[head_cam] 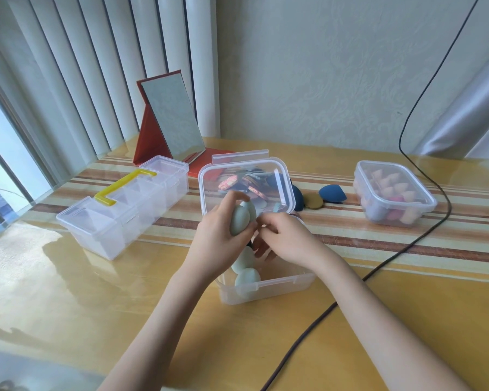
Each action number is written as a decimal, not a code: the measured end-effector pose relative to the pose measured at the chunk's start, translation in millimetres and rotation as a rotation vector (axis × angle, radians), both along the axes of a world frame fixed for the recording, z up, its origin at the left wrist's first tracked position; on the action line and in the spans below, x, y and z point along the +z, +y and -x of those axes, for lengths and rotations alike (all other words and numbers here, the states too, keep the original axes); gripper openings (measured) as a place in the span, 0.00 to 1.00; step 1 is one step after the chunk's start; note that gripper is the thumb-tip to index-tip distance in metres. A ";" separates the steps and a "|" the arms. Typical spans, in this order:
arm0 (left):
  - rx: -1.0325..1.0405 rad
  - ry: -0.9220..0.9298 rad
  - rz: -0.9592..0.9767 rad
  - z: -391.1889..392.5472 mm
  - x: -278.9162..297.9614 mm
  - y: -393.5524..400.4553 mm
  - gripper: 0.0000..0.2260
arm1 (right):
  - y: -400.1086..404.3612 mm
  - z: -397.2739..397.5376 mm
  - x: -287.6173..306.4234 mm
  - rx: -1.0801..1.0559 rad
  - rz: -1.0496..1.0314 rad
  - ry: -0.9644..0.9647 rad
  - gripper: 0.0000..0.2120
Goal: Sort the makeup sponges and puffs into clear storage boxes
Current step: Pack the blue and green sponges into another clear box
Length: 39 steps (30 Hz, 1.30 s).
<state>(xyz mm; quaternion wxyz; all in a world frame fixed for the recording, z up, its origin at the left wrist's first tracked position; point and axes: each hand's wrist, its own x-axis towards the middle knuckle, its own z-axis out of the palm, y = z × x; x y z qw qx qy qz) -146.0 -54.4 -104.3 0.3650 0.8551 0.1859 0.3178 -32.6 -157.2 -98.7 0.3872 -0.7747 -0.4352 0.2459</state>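
From the head view, the left hand curls its grip round a pale green sponge above an open clear box on the counter. The right hand reaches into that box with fingers bent; whether it holds anything cannot be told. Two more green sponges lie inside. The lid stands tilted behind. A lidded box of sponges sits well right, a divided box left.

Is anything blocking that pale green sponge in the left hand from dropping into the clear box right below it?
Nothing visible does. The left hand holds the pale green sponge over the open box, lid tilted back. Only the right hand reaches into the box beside it.
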 end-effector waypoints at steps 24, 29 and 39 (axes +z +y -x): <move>-0.102 0.026 0.035 3.6 0.5 9.5 0.16 | -18.2 -7.3 13.6 -0.096 -0.041 -0.197 0.03; -0.064 -0.109 0.243 4.7 3.9 6.6 0.12 | -16.1 1.6 15.7 0.080 0.236 -0.346 0.09; -0.298 0.213 -0.040 29.6 1.3 17.5 0.09 | -14.3 -3.3 3.7 0.241 0.236 -0.093 0.13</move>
